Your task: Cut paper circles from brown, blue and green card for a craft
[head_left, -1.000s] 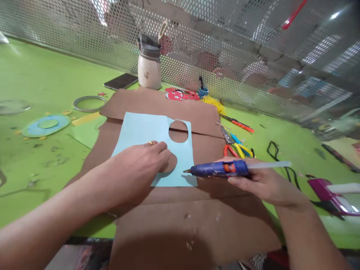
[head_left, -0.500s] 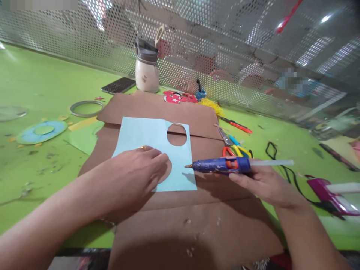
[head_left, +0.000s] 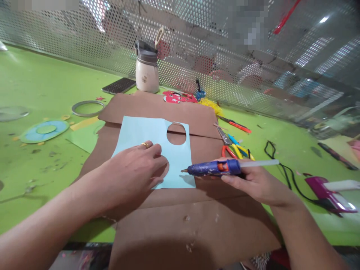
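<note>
A light-blue sheet of paper point(head_left: 140, 131) with a round hole near its upper right corner lies on brown cardboard point(head_left: 194, 217). My left hand point(head_left: 137, 165) rests on the paper's lower left, fingers bent and closed over a round brown piece point(head_left: 164, 168); its far part is hidden beneath the fingers. My right hand point(head_left: 253, 183) grips a blue hot glue gun point(head_left: 213, 167), with a whitish glue stick point(head_left: 260, 163) protruding from its back. The gun's metal nozzle points left, above the paper's right part and short of the round piece.
Scissors point(head_left: 230, 152) and a red-and-black pen-like tool point(head_left: 234, 124) lie to the right. Behind the cardboard stand a white bottle point(head_left: 147, 77) and a dark phone point(head_left: 119, 86). A grey ring point(head_left: 87, 108) and a blue paper ring point(head_left: 29, 132) lie left. Perforated metal point(head_left: 84, 41) borders the back.
The glue gun has moved slightly left, its nozzle nearer my left hand. The fingers of my left hand have bent more, and the knuckles have risen a little.
</note>
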### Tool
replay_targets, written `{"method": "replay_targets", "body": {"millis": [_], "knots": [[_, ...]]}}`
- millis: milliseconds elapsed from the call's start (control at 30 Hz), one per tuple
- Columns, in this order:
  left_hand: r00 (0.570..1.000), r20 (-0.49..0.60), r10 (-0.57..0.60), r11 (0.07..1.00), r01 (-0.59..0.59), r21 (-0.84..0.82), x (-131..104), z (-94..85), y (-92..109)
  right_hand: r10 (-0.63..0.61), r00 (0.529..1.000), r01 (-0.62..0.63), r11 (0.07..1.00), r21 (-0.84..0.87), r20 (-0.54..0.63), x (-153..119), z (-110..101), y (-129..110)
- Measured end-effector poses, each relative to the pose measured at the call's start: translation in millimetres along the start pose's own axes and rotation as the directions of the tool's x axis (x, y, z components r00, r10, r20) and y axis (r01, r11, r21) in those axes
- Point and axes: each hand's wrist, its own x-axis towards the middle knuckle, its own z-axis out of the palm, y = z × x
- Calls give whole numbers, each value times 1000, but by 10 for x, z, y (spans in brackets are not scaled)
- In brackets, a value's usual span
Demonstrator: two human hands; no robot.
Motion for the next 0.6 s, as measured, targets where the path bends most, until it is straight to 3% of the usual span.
{"method": "replay_targets", "body": {"millis": [600], "knots": [[997, -21, -72, 993, 73, 90, -16, -24, 20, -25, 1000, 23, 993, -116, -13, 28, 45, -36]]}}
